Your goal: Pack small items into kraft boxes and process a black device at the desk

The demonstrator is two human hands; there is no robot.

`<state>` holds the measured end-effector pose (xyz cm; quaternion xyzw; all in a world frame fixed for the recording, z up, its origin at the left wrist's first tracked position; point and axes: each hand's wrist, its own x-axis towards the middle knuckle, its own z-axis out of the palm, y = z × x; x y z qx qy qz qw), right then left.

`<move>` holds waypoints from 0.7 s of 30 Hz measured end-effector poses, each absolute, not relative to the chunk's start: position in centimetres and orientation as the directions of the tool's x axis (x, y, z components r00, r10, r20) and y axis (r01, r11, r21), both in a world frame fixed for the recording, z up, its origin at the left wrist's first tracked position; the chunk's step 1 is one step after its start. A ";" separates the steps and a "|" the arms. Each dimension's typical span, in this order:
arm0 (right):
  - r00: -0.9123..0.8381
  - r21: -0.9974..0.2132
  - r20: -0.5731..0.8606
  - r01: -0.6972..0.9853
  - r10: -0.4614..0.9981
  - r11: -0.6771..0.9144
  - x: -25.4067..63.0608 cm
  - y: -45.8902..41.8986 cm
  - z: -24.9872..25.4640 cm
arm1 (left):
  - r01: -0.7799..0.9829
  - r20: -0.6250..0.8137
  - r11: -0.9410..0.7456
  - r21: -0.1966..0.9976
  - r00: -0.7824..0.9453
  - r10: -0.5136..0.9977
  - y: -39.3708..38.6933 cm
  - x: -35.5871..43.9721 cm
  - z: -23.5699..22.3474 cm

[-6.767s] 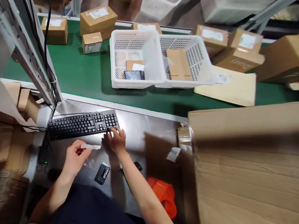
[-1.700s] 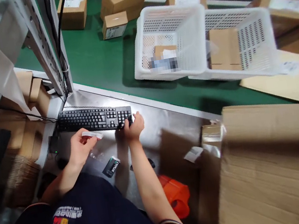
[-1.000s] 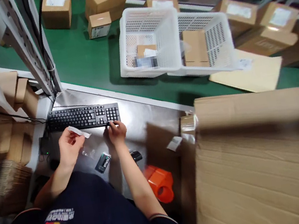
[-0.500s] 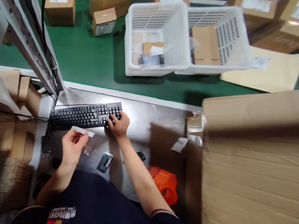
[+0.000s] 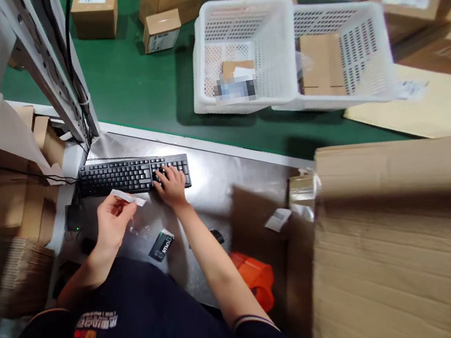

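Observation:
A black keyboard lies on the metal worktop. My right hand rests over its right-hand keys, fingers spread. Just below the keyboard's left half, my left hand pinches a small white paper slip between thumb and fingers. A small black box with white lettering lies on the worktop between my forearms. Near it, some clear plastic lies below my left hand. Partly hidden behind my right forearm is a dark object.
Two white plastic baskets stand on the green bench, with cardboard boxes behind. A large open carton fills the right side. An orange roll-like object sits beside my right arm. Flattened cardboard is stacked at left.
My right hand has shifted slightly left on the keyboard, its fingers now spread over the keys. My left hand keeps its pinch on the slip. The whole view has drifted a little.

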<state>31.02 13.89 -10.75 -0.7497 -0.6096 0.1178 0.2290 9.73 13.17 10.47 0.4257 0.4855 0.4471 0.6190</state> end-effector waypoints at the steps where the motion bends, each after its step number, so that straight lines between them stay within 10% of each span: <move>1: 0.165 -0.505 0.085 0.858 0.983 -0.100 30.4 14.4 -10.4 | -0.139 -0.215 0.233 0.963 0.130 0.968 13.2 9.7 10.4; 21: 0.433 -0.588 0.074 0.747 0.898 -0.311 32.4 13.5 -11.0 | -0.114 -0.231 0.248 0.962 0.148 0.962 13.0 9.8 10.3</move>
